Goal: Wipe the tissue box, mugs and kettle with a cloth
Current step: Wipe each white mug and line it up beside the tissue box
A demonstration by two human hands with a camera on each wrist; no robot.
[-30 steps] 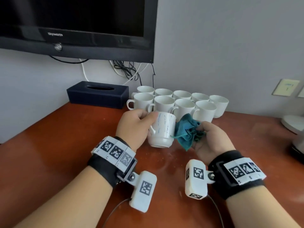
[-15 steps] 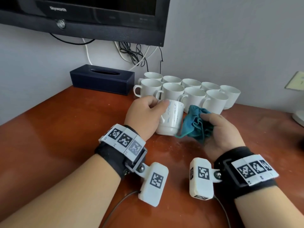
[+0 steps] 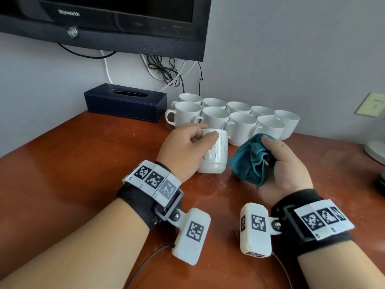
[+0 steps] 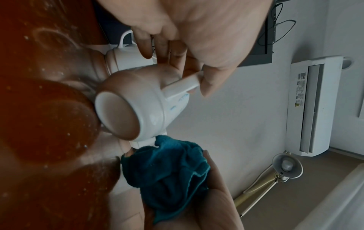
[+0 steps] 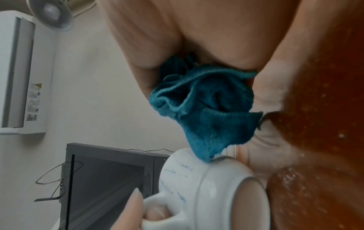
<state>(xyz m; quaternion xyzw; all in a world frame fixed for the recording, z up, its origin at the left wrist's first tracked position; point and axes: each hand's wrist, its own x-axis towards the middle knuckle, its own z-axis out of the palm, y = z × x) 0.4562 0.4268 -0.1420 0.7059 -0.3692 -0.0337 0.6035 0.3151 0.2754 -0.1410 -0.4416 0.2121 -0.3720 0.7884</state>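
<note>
My left hand (image 3: 193, 147) grips a white mug with blue marks (image 3: 216, 155) by its handle side, thumb over the rim, and holds it tilted just above the table. Its base (image 4: 118, 113) faces the left wrist view. My right hand (image 3: 279, 163) holds a bunched teal cloth (image 3: 248, 161) just right of the mug, with a narrow gap showing in the head view. The cloth (image 5: 206, 105) hangs from the palm. Several white mugs (image 3: 241, 122) stand grouped at the back. A dark blue tissue box (image 3: 125, 103) sits to their left.
The brown table (image 3: 73, 163) has dusty specks. A TV (image 3: 104, 21) hangs above, with cables (image 3: 166, 74) dropping behind the mugs. A white round object (image 3: 376, 151) and a dark object (image 3: 381, 180) sit at the right edge. A wall socket (image 3: 370, 104) is at right.
The cloth was against the mug's right side; now my right hand has drawn it away to the right. My left hand has brought the mug lower, still gripping it.
</note>
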